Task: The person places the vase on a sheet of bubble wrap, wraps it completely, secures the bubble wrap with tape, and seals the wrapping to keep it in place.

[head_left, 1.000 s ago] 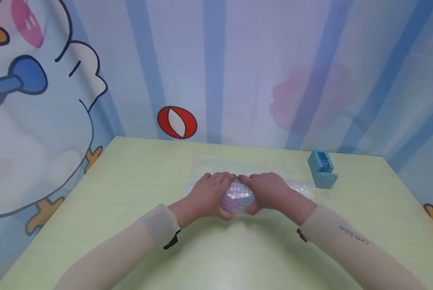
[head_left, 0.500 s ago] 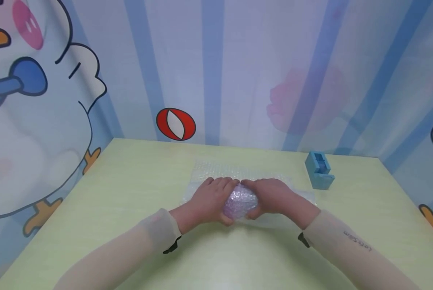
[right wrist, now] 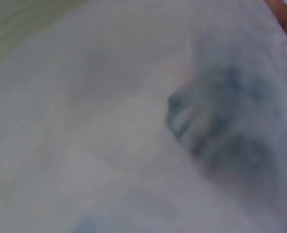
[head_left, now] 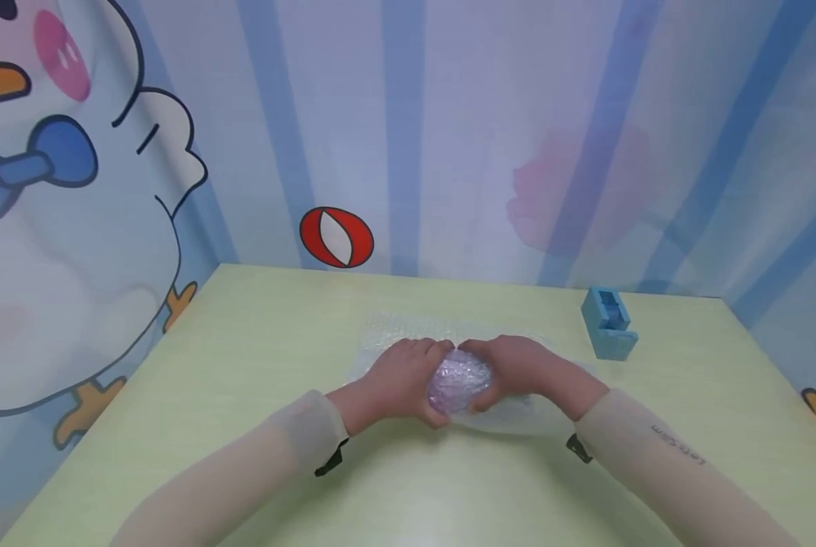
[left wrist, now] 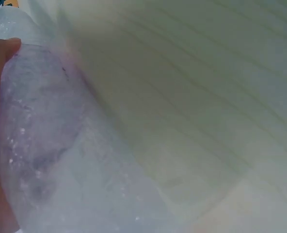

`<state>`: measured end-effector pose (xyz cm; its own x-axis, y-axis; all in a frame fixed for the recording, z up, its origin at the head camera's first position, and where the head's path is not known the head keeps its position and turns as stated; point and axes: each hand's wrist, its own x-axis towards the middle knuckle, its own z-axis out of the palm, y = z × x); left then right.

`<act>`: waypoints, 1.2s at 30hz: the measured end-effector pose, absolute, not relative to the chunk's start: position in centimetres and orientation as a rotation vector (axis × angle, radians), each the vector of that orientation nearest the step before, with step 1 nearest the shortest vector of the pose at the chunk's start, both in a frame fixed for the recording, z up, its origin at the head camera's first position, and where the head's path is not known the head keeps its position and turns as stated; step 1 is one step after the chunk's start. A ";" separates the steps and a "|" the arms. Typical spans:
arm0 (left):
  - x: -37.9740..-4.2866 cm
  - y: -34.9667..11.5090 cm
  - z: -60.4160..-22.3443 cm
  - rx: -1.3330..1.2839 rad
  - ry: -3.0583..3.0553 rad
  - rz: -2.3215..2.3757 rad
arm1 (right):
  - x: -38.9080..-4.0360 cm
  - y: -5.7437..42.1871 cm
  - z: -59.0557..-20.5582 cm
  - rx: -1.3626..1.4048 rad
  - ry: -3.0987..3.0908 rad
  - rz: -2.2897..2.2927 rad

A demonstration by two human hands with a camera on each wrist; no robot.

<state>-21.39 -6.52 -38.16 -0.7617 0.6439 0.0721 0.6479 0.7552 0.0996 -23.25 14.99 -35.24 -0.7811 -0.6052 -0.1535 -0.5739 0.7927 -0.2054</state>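
Observation:
A rounded, purplish object in shiny bubble wrap [head_left: 457, 382] lies between my two hands near the middle of the table. My left hand [head_left: 403, 378] grips its left side, thumb in front and fingers over the back. On its right side my right hand [head_left: 517, 372] grips it the same way, and the fingertips of both hands nearly meet behind it. A loose sheet of bubble wrap [head_left: 397, 328] spreads flat behind and to the right. In the left wrist view the wrapped bundle [left wrist: 41, 111] shows purple through the film. What the wrap encloses cannot be made out.
A blue tape dispenser [head_left: 608, 325] stands at the back right of the pale yellow-green table [head_left: 271, 327]. A printed, striped curtain [head_left: 463, 137] rises behind the table's back edge. The right wrist view is mostly blurred film.
The bubble wrap has slid slightly toward me, and more of it shows in front of my right hand. Both hands keep their grip on the bundle and have shifted slightly to the right.

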 end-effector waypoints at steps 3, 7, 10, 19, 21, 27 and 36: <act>-21.4 -6.2 -38.1 -1.053 -2.937 -0.177 | -23.3 15.3 -35.5 -0.947 2.774 -0.219; -21.5 -6.1 -37.9 -1.050 -2.923 -0.163 | -23.3 15.6 -35.6 -0.926 2.794 -0.191; -21.5 -6.0 -37.8 -1.051 -2.914 -0.144 | -23.1 15.7 -35.8 -0.897 2.826 -0.167; -21.5 -5.8 -37.5 -0.993 -2.917 0.043 | -21.1 16.5 -36.1 -0.973 3.011 -0.070; -21.4 -5.9 -37.6 -0.975 -2.917 0.072 | -20.7 16.6 -36.0 -0.974 3.020 -0.043; -21.4 -6.1 -37.5 -0.954 -2.929 0.138 | -20.5 16.0 -36.0 -0.978 3.023 0.072; -21.4 -6.3 -37.3 -0.934 -2.925 0.193 | -20.8 14.8 -35.4 -0.952 2.998 0.190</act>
